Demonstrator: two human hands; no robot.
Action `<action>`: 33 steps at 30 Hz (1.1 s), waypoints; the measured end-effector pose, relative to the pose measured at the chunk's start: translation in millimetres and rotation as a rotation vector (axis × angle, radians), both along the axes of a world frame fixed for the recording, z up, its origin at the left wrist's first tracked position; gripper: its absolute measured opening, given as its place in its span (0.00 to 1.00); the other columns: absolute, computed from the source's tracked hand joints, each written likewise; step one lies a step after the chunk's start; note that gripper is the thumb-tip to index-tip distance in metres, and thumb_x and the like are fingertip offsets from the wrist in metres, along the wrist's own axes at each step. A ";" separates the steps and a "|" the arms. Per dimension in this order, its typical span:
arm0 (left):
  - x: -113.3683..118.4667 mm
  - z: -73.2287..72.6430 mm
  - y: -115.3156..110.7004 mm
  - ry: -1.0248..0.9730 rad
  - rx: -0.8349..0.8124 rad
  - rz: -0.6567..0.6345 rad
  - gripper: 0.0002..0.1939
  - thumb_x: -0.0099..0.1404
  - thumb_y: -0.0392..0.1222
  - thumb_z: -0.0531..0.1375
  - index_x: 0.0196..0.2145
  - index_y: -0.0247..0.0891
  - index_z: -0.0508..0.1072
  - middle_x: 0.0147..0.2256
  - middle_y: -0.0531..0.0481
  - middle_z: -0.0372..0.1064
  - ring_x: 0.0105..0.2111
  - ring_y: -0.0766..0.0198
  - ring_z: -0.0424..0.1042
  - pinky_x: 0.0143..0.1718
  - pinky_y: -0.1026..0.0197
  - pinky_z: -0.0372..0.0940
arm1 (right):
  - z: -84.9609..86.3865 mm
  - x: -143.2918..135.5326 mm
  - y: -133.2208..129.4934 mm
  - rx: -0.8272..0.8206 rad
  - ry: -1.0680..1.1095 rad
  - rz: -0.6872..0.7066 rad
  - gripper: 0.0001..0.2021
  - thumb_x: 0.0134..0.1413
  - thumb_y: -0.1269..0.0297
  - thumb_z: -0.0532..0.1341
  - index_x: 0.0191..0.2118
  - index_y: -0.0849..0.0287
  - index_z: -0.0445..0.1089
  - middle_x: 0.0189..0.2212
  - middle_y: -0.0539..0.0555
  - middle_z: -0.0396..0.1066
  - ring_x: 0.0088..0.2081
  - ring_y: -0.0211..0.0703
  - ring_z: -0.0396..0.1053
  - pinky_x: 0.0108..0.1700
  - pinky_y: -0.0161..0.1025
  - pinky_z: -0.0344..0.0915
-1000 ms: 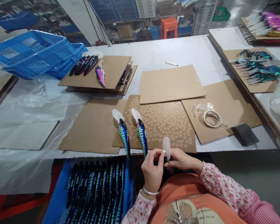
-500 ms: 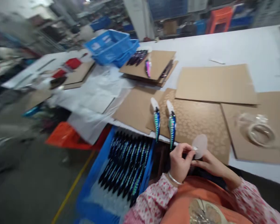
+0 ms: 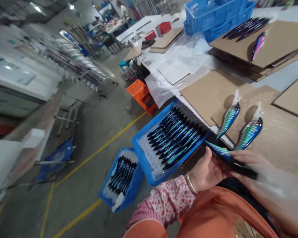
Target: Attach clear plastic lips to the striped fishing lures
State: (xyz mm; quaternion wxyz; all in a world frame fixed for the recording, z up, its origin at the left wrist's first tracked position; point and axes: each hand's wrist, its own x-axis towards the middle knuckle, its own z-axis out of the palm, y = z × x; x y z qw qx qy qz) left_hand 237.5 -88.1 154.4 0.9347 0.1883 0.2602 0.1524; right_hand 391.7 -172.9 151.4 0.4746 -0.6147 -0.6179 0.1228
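A fishing lure (image 3: 221, 151), black with shiny blue-green stripes, lies across both hands near my body. My left hand (image 3: 208, 170) is closed around its lower side, thumb raised. My right hand (image 3: 249, 160) grips the lure towards its black end; a pale, see-through smear there is blurred. Just beyond, two similar lures (image 3: 229, 117) (image 3: 250, 130) with clear lips rest at the cardboard's near edge, their tails jutting over it. Left of my hands, a blue crate (image 3: 149, 177) holds rows of striped lures on bubble wrap.
A second blue crate (image 3: 105, 195) with lures stands lower on the floor side. An orange stool (image 3: 139, 92) is beside the table. Stacked cardboard (image 3: 285, 43) carries dark lures and a pink one; blue baskets (image 3: 213, 15) stand behind. Racks and a cart frame are at left.
The view has swung left, bringing the second crate and floor into sight. The clear round lip was upright between my fingers; now the lure's striped body lies across both hands.
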 end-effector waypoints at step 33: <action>-102.5 -101.3 162.8 1.322 1.490 -0.828 0.23 0.58 0.54 0.61 0.47 0.37 0.69 0.41 0.41 0.74 0.41 0.50 0.76 0.43 0.50 0.70 | -62.5 14.1 -62.6 -0.401 0.044 -0.056 0.16 0.69 0.58 0.52 0.32 0.58 0.70 0.25 0.52 0.71 0.27 0.39 0.68 0.30 0.36 0.64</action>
